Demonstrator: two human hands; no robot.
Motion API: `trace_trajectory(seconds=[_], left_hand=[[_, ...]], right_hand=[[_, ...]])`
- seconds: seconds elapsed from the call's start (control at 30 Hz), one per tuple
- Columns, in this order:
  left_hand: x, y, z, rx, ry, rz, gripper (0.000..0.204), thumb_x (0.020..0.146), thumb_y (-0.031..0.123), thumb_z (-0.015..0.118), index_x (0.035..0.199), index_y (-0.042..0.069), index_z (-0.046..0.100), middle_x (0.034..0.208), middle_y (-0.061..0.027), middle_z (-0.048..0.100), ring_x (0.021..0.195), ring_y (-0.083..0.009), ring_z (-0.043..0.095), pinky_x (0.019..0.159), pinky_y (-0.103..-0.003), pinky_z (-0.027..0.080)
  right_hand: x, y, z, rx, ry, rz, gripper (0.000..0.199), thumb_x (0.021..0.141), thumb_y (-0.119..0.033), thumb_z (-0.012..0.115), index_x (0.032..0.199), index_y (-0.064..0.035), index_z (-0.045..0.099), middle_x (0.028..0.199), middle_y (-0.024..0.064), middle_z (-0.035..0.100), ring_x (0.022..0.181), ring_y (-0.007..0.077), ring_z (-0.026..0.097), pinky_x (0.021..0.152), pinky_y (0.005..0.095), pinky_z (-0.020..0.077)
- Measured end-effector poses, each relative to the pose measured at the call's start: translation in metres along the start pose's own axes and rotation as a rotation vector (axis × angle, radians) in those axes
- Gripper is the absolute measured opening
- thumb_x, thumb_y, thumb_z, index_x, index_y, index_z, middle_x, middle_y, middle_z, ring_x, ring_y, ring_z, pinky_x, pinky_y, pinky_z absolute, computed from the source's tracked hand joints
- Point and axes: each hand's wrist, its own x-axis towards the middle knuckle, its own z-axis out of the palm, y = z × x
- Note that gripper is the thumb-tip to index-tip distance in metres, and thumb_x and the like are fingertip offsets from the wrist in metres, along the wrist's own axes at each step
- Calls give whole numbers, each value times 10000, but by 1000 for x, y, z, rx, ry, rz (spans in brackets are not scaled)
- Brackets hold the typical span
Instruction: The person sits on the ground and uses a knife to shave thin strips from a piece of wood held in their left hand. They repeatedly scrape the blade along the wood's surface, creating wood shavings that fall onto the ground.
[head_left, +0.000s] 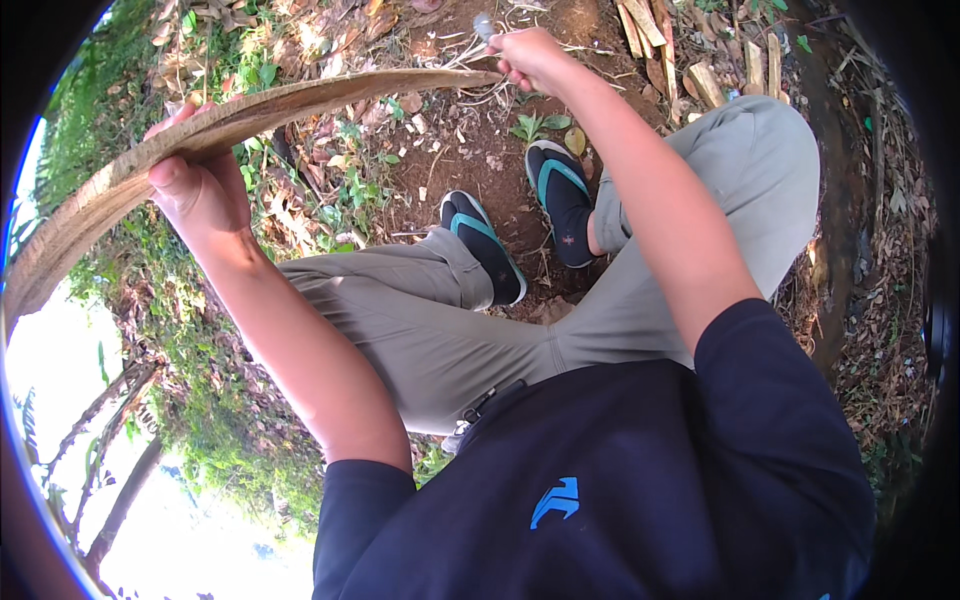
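A long, narrow wooden plank (300, 105), looking curved in this wide view, runs from the left edge to the upper middle. My left hand (205, 190) grips it from below, thumb on the near side and fingertips showing over the far side. At the plank's far right end, my right hand (532, 58) is closed, with a small grey rounded end (484, 27) sticking out beyond its fingers. What that piece belongs to is hidden by the hand. Whether the right hand also touches the plank's tip, I cannot tell.
My feet in dark sandals (483, 245) with teal straps stand on brown soil. Several split wood pieces (706, 85) lie at the upper right. Leaf litter and green plants (330, 150) cover the ground on the left. Bare branches (110, 450) stand at the lower left.
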Motion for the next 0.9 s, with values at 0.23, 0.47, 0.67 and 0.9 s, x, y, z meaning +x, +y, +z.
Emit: trace_trajectory(seconds=[0.23,0.47,0.67,0.9], left_hand=[[1,5,18,112,180,0,873,627,703,731,1145,13,597,1159,-74,597,1148,-203,525,1113,-457,357],[1,-1,2,75,3,13,730,617,701,729,1026,101,658,1074,-44,651,1059,-216,596,1041,-448,419],[1,3,0,-10,-257,-30,697,603,590,792,1001,42,629,898,-76,710,869,-272,699,904,-481,554],[-1,6,5,-31,-437,48,706,615,614,745,1018,50,609,873,-94,714,883,-274,698,916,-459,509]], right_hand=[[-54,-64,-49,-1001,197,-331,328,939,-253,482,1085,-3,636,850,182,675,745,311,673,702,416,527],[-96,-37,-39,-1248,108,-343,225,841,-47,548,1007,-10,696,1039,194,697,958,332,691,817,431,560],[-76,-9,-11,-1143,103,-443,231,841,-46,549,1040,-48,667,994,194,694,944,335,685,813,446,544],[-48,8,-14,-1025,114,-473,244,816,-55,576,1041,-89,664,953,156,708,887,343,691,768,448,548]])
